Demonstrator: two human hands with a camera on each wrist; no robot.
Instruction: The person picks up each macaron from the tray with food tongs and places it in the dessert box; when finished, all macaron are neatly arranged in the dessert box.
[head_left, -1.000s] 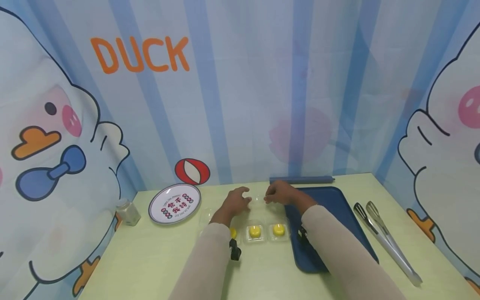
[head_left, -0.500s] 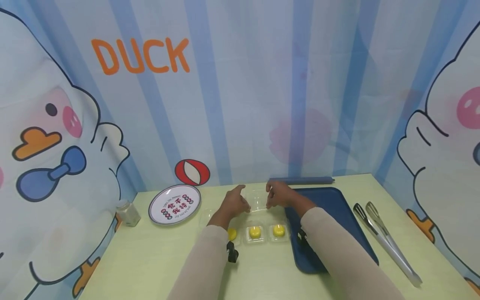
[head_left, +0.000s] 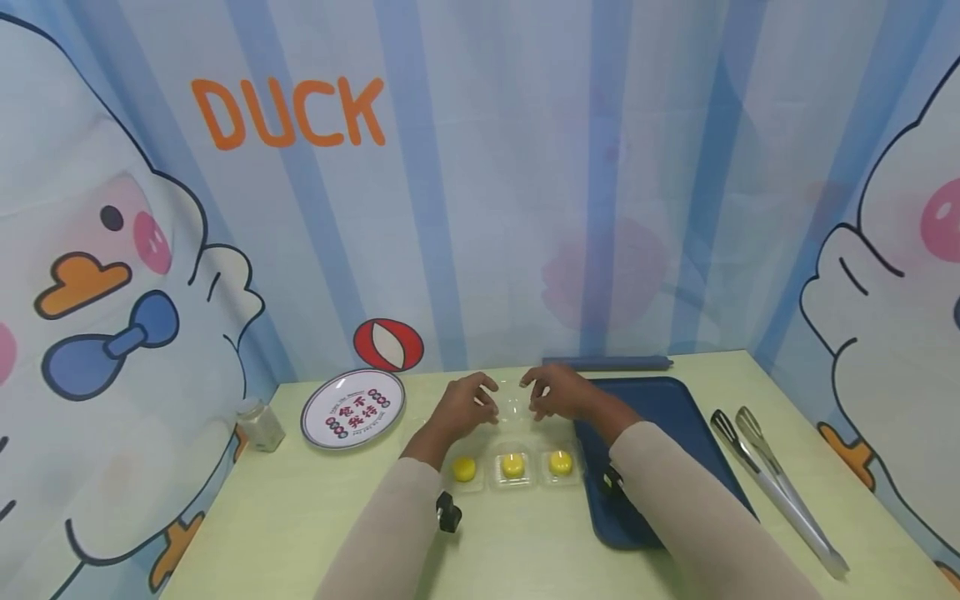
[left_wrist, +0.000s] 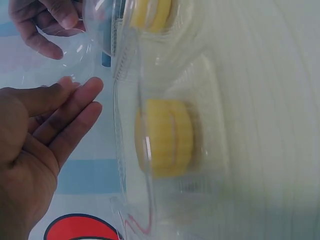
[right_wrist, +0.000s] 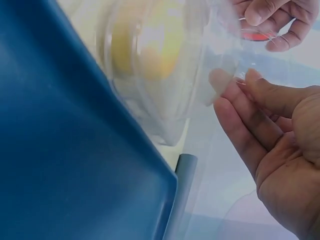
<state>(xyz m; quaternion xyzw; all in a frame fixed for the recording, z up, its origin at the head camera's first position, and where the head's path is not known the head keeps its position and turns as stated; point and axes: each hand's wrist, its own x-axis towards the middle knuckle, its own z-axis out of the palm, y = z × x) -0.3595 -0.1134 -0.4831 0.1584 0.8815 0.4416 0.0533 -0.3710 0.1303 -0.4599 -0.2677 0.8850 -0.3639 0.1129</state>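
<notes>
My left hand and right hand face each other over the far part of the table. Thumb and fingertips of each pinch opposite edges of a clear plastic lid, so thin that its outline barely shows. Nearer to me stand three clear plastic boxes in a row, each with a yellow round piece: left, middle and right. In the left wrist view one such yellow piece has fluted sides and a pale line round its middle.
A blue tray lies right of the boxes, under my right forearm, with metal tongs beyond it. Behind the tray is a dark blue rod. A printed white plate and a small jar stand at left.
Both hands stay over the same spot, the clear lid between them. The left forearm has shifted left, showing the left yellow piece fully. The view has moved slightly.
</notes>
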